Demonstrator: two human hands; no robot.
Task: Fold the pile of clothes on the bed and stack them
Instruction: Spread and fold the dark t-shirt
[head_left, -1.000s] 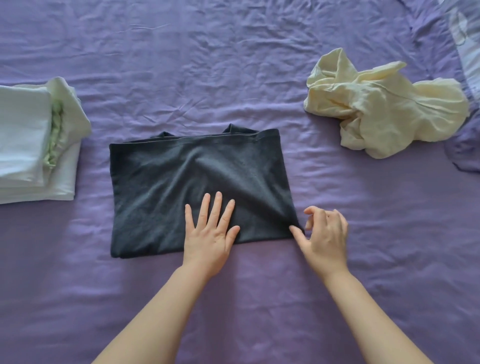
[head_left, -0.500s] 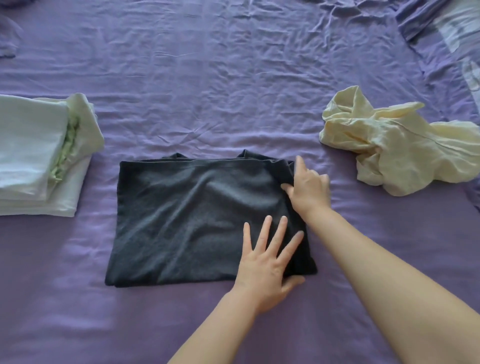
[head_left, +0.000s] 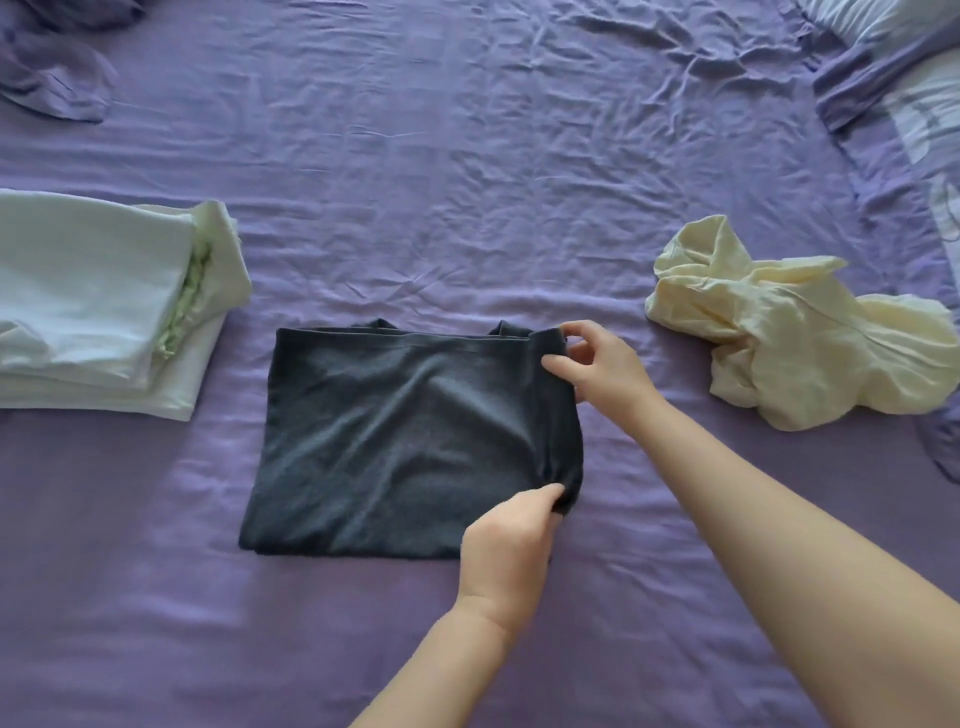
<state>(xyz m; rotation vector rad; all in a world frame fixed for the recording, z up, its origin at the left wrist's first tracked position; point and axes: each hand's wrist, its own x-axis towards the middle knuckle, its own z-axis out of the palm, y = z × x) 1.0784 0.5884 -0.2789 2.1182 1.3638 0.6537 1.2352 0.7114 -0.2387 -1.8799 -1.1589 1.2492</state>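
A dark grey garment (head_left: 395, 441), folded into a rough rectangle, lies flat in the middle of the purple bed sheet (head_left: 467, 182). My left hand (head_left: 511, 551) pinches its near right corner, and that corner is bunched up. At the far right corner my right hand (head_left: 602, 371) grips the edge between thumb and fingers. A stack of folded white and pale green clothes (head_left: 98, 317) sits to the left. A crumpled cream garment (head_left: 795, 332) lies unfolded on the right.
A rumpled purple cloth (head_left: 52, 67) lies at the top left corner. Purple and white patterned bedding (head_left: 904, 88) runs along the upper right edge. Open sheet stretches beyond the grey garment and in front of it.
My left hand went from lying flat on the grey garment to pinching its near right corner. My right hand went from the near right corner to the far right corner and now grips it.
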